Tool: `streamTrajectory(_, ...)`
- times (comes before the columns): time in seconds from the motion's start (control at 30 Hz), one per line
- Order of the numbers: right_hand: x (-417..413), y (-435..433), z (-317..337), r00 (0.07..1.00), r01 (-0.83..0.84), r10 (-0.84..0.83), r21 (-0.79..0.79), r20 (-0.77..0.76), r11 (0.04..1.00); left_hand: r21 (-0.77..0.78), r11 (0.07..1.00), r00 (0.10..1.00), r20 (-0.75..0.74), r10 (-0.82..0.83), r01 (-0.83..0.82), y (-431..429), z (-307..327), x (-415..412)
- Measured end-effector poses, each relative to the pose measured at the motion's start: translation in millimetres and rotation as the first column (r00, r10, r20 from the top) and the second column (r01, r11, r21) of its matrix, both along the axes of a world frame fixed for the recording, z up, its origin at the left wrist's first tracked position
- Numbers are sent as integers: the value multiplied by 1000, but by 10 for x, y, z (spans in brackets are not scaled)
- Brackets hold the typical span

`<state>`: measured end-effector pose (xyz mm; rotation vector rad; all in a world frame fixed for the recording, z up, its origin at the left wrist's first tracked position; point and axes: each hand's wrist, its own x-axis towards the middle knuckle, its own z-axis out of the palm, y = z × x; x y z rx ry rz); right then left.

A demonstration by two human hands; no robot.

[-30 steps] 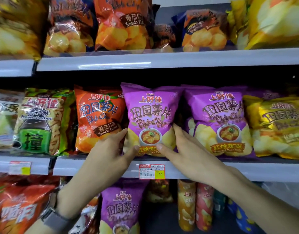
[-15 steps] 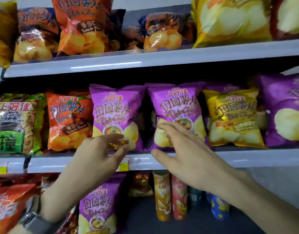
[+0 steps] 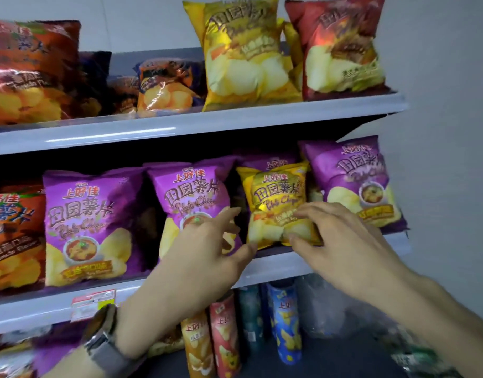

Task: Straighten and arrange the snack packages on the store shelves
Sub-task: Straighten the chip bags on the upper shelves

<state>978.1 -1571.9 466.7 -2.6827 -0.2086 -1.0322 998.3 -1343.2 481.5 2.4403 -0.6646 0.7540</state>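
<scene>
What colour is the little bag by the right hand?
The bag is yellow, clearest in the head view.

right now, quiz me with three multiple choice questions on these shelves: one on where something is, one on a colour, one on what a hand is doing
1. Where on the middle shelf does the small yellow foil chip bag stand?
A. between purple chip bags
B. at the left end
C. behind the cans

2. What colour is the large glossy bag at the right end of the top shelf?
A. green
B. red
C. blue

3. What is the right hand doing?
A. hanging free
B. holding a can
C. pinching the yellow bag's lower part

Answers: 1 A, purple bags flank it on both sides; 2 B, its front is dark red; 3 C, thumb and fingers close on the bag's lower front.
</scene>
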Motion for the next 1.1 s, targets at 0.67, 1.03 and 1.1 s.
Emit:
streamTrajectory(0.67, 806, -1573, 111, 956, -78, 270, 795, -111, 601, -664, 733, 871, -438, -222, -147, -1156, 161, 1082)
streamTrajectory(1.03, 884, -1880, -71, 984, -174, 126, 864, 129, 472, -679, 726, 962, -255, -96, -108, -1178, 255, 843)
streamTrajectory(1.1, 861, -1886, -75, 984, -175, 123, 868, 132, 465, -719, 692, 950, -256, -179, -64, -1162, 326, 702)
